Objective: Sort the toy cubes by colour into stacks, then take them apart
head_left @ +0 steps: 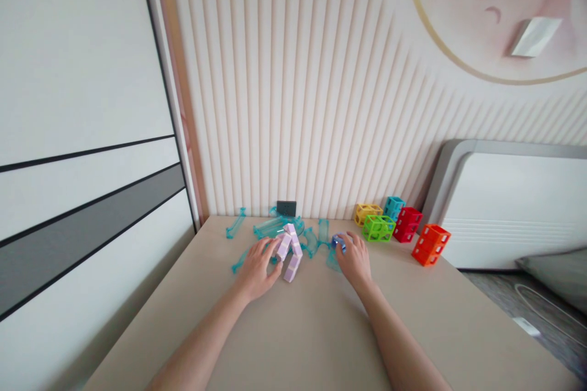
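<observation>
- Lilac blocks (294, 245), a bent run of short sections, sit mid-counter (316, 336), toward the wall side, right at my left hand (257, 266).
- Left hand: part-curled, thumb and fingers about the left-hand section; looks like a light hold, firmness I can't judge from here.
- Right hand (356, 259): fingers bent down, thumb and forefinger around a small blue piece (338, 242); looks pinched, though the fingers hide part of it.
- Progress, my read: lilac sections already appear linked end to end, so some joining looks done. Blue piece is apart from them, not attached.
- Left over, as far as I see: translucent teal pieces (270, 228) lie loose, flat and in no order, both behind the lilac run and between my hands. Can't tell if any are joined.
- Off right, well apart from the lilac run, open-sided frames stand grouped: yellow frame (367, 214), green frame (378, 228), light-blue frame (394, 208), red frame (408, 224), orange frame (431, 245). I see neither hand on them.
- Dark block (287, 208) near the wall, behind the teal stuff.
- Lilac look: pale purple, lighter bands across, boxy sections, folded sharply at the far end. Joints too small to read.
</observation>
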A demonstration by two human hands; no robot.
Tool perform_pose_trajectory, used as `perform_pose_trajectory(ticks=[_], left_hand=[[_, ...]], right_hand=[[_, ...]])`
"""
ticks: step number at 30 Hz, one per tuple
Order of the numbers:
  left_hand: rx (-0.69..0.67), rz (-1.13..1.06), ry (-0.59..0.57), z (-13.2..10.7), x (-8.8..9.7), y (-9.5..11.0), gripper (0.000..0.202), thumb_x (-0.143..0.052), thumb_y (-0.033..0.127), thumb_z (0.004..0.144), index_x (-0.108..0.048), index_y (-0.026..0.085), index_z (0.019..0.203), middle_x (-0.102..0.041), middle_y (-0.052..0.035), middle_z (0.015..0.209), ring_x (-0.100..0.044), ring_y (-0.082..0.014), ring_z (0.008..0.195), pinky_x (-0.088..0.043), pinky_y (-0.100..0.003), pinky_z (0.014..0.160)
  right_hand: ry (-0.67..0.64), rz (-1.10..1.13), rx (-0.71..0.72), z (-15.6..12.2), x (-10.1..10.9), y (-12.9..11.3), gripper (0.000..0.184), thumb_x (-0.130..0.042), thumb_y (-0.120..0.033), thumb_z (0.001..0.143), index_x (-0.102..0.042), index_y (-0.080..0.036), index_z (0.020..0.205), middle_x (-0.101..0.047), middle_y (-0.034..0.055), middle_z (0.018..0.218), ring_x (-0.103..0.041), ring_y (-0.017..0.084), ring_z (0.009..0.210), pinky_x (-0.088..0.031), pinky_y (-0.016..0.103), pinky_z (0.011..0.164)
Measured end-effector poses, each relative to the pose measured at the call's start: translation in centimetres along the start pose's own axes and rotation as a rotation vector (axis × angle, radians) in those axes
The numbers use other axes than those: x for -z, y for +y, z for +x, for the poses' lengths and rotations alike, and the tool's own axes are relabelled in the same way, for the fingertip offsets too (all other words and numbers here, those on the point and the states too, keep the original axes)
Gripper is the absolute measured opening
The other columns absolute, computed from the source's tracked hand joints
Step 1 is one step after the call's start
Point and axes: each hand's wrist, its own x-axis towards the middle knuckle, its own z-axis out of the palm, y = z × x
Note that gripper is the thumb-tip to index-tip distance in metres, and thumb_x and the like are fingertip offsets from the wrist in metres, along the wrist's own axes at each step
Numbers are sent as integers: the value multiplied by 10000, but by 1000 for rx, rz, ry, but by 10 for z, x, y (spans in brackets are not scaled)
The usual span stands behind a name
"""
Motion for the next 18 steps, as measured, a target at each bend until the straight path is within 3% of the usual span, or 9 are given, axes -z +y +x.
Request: perform_pose_trajectory(ticks=[9, 18], left_hand=[[132, 72, 177, 7, 19, -38, 344, -473, 344, 963, -572, 215, 1266, -631, -120, 1203, -589, -285, 1177, -480, -483, 1037], [215, 142, 172, 0, 6, -53, 255, -516, 286, 915, -643, 202, 1121, -655, -112, 1098, -638, -288, 1053, -539, -461, 929]], right_hand=[[-39, -1, -29, -2, -10, 10, 297, -520, -269, 916, -723, -230, 1130, -630, 128, 1240, -592, 276, 1113, -442, 388, 978], [-90, 63, -44, -2, -13, 10, 340, -515, -238, 911, -680, -177, 1202, -619, 154, 1246, -619, 261, 1093, -463, 354, 963]])
